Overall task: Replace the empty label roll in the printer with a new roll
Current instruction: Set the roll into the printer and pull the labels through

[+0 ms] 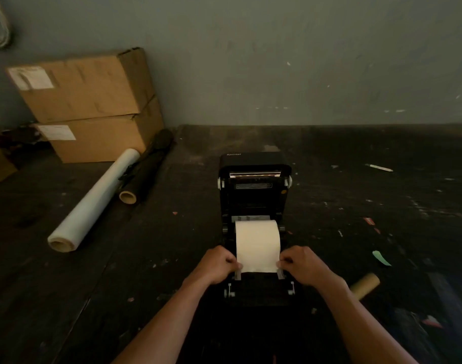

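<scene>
Head view shows one printer [255,195] on the dark surface [356,206], lid up, with one new label roll [257,239] seated in its bay. The left hand [219,264] and right hand [301,264] each pinch a corner of the loose paper end, probably to draw it evenly between the two guides. One bare cardboard core [365,285] lies beside the right forearm, likely the spent roll.

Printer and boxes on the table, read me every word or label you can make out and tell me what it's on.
"Xprinter": on the raised lid of the black printer.
White label on the upper cardboard box: print too blurred to read.
White label on the lower cardboard box: also unreadable.
Nothing else legible.
</scene>
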`<action>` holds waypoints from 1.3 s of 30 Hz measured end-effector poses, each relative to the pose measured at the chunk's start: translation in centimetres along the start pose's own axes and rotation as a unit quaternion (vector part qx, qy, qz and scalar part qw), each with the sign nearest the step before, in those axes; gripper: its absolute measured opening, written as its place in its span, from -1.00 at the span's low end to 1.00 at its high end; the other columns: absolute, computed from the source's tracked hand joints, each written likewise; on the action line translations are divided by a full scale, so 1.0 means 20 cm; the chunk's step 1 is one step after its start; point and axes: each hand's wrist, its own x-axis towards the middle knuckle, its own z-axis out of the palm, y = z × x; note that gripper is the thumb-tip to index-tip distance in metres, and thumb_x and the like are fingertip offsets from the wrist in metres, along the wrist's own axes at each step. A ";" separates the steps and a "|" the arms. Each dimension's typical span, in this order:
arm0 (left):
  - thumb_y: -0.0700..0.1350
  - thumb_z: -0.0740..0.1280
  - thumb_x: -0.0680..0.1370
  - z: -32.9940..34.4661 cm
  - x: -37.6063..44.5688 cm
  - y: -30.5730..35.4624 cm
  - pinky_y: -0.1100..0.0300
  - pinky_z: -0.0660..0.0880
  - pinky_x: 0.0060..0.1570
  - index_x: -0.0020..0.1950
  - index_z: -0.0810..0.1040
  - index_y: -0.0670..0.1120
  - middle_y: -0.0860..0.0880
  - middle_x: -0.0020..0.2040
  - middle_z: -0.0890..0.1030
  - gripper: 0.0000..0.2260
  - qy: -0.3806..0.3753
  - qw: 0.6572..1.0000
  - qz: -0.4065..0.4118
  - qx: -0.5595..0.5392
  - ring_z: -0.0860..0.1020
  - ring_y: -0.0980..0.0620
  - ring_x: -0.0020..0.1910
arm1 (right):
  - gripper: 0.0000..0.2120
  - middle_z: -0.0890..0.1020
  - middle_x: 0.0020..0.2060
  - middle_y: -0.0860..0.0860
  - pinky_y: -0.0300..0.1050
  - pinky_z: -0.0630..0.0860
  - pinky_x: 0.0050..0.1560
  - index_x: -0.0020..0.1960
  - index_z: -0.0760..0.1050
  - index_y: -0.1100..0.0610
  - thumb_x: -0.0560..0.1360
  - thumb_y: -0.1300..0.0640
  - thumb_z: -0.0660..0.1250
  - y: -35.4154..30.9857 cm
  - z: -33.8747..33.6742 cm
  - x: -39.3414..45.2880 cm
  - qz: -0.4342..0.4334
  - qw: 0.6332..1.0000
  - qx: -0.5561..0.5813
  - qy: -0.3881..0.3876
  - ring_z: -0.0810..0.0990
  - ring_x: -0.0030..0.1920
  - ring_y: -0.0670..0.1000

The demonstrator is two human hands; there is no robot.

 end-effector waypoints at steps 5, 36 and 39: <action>-0.03 0.36 0.54 -0.01 0.01 0.02 0.28 0.34 -0.34 -0.37 0.55 0.08 0.12 -0.37 0.51 -0.73 -0.017 1.000 -0.004 0.012 0.46 0.22 -0.36 | -0.87 0.56 -0.15 -0.10 -0.30 0.41 -0.19 -0.19 0.47 -0.08 0.54 0.03 0.27 0.00 0.01 -0.01 0.006 1.000 0.013 0.009 0.55 -0.15 -0.15; 0.00 0.34 0.54 -0.08 0.04 0.06 0.24 0.32 -0.44 -0.40 0.50 0.00 0.04 -0.44 0.47 -0.69 -0.091 0.993 -0.044 0.055 0.38 0.13 -0.49 | -0.89 0.61 -0.18 -0.08 -0.30 0.39 -0.20 -0.19 0.56 -0.06 0.51 0.02 0.33 0.01 -0.01 0.00 0.021 0.995 0.094 0.001 0.58 -0.13 -0.14; 0.03 0.37 0.51 -0.09 0.04 0.07 0.24 0.30 -0.48 -0.41 0.49 -0.02 0.05 -0.47 0.46 -0.69 -0.099 0.993 -0.051 0.051 0.35 0.13 -0.55 | -0.89 0.61 -0.17 -0.08 -0.31 0.39 -0.21 -0.18 0.57 -0.05 0.51 0.02 0.32 0.01 0.01 -0.01 0.020 0.995 0.094 0.003 0.58 -0.12 -0.14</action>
